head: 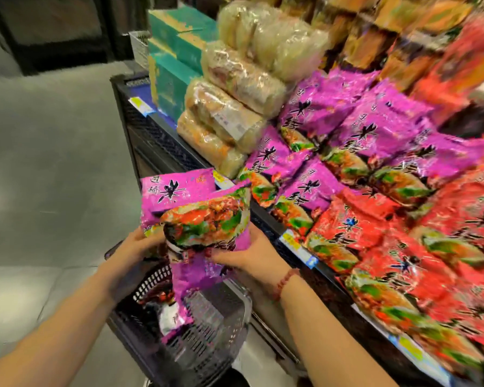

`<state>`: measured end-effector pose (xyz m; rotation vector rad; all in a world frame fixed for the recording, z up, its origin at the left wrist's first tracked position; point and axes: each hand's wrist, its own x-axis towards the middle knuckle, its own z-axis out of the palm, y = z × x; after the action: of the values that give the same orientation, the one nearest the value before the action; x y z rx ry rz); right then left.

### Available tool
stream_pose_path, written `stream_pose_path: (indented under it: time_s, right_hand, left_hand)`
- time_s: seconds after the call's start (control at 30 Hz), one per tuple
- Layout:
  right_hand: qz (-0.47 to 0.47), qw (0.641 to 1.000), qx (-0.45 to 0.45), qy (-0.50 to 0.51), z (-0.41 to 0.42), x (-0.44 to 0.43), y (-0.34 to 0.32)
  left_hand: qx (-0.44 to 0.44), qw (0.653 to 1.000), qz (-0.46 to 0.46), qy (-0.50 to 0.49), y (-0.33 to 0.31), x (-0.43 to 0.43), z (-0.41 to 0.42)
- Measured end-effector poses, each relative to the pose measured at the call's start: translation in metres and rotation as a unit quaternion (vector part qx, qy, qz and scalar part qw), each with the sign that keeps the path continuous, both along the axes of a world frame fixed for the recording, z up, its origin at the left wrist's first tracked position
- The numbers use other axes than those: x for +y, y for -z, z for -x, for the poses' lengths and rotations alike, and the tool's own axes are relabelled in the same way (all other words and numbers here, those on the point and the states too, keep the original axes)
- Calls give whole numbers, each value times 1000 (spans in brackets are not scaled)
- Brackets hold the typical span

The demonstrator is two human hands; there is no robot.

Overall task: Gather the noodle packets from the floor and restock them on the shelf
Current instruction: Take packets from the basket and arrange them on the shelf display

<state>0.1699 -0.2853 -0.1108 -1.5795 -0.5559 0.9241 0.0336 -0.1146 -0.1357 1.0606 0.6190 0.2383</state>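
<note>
1. Both hands hold a bunch of purple noodle packets (196,208) just above a black mesh basket (207,331), in the lower middle of the view.
2. The left hand (136,244) has its grip closed on the bunch's left edge, at about 9 o'clock from the front packet's bowl picture; the fingers are wrapped behind and mostly hidden.
3. The right hand (249,252) grips the bunch from the right and from below, at about 4 o'clock, with its thumb lying across the front of a packet that hangs lower. A red bead bracelet (287,282) sits on that wrist.
4. At least three packets are in the bunch: one upright at the back, one tilted across the front, one dangling below. The exact count cannot be told because of the blur.
5. More purple wrapping shows inside the basket at 6 o'clock from the hands, touching the dangling packet.
6. The shelf (162,141) runs from 11 o'clock down to 4 o'clock along the right of the view, with price tags (296,244) on its front edge.
7. On the shelf, a heap of matching purple packets (347,135) lies at 2 o'clock from the hands, well apart from the held bunch.
8. Red packets (417,247) lie just beside that heap, at 3 to 4 o'clock.
9. Clear-wrapped pale noodle bundles (235,99) are stacked at 12 o'clock, with teal boxes (176,51) beyond them.
10. The grey floor (48,152) fills the left side.
</note>
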Motion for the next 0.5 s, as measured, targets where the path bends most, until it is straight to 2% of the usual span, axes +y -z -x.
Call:
stream_pose_path:
  time_s: [0.2,0.27,0.4,0.5]
  right_hand:
    - [5,999,39,36,-29,-40,-9]
    - [6,999,28,38,-45,-54,-14]
    - [40,997,-66,10,-77,-76,-46]
    - [49,987,-147,43,-108,-89,-83]
  left_hand:
    - [13,999,12,-35,-6,-21,-44]
    - [12,999,5,-38,-7,-27,-53]
    - [27,998,-5,-65,-4,-32,-70]
    - [22,996,-15,-79,-7,-36,-82]
